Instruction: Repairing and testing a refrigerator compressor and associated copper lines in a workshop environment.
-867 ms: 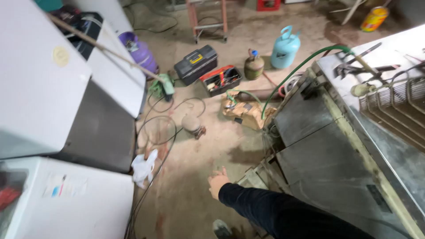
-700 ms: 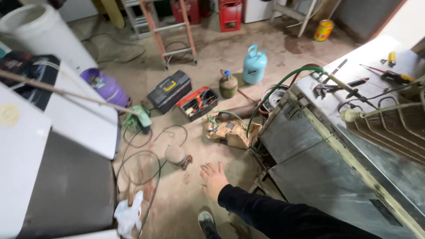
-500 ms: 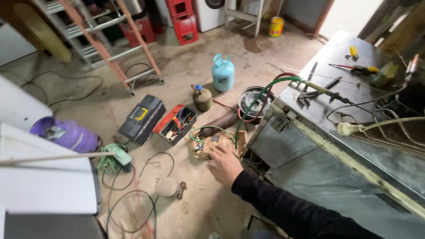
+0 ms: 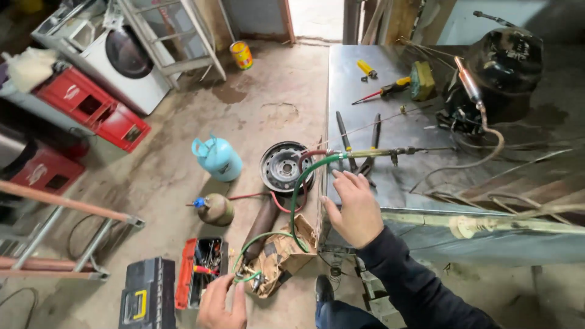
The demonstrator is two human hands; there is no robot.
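Note:
My right hand (image 4: 352, 207) is open with fingers spread, resting at the front edge of the metal table (image 4: 390, 189). Its fingertips are just below the brass torch (image 4: 390, 152) and a pair of pliers (image 4: 365, 161). A green hose (image 4: 295, 201) curves from the torch down past this hand to a brown gas cylinder (image 4: 263, 224) lying on the floor. My left hand (image 4: 222, 301) is low at the bottom edge, its fingertips at the hose fittings (image 4: 247, 277) beside a crumpled brown paper bag (image 4: 286, 253). Its grip is not visible.
On the floor are a blue gas bottle (image 4: 216, 157), a small olive bottle (image 4: 213, 209), a wheel rim (image 4: 285, 166), an open red toolbox (image 4: 201, 271) and a black toolbox (image 4: 146, 295). A black compressor (image 4: 506, 55) and a yellow-handled screwdriver (image 4: 384, 91) lie on the table.
The view swung from the floor up toward the table. My right hand rose from near the floor to the table edge by the torch. My left hand came into view below.

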